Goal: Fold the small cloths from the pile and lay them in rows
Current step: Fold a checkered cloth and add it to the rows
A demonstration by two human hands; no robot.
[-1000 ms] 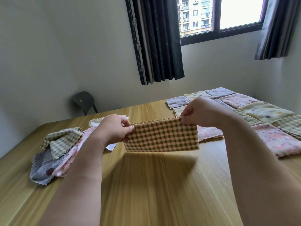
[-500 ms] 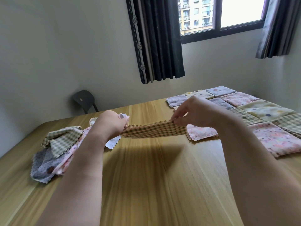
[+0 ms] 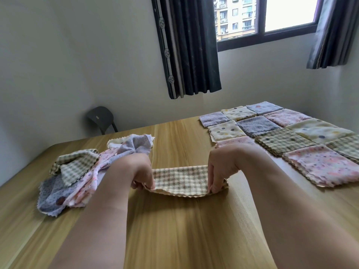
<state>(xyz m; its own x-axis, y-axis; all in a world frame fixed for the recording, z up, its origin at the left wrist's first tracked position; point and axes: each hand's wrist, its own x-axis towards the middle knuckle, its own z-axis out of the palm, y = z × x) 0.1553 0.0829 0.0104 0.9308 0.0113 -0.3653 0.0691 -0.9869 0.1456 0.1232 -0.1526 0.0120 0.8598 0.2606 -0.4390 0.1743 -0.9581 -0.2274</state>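
Both hands, left hand and right hand, are pinching the ends of a folded checked cloth with curled fingers, holding it low over the wooden desk, between the unfolded pile and the laid rows.

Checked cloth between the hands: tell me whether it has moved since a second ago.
Yes. The checked cloth has come down: it hung upright in the air above the table, and now lies folded low at the tabletop.
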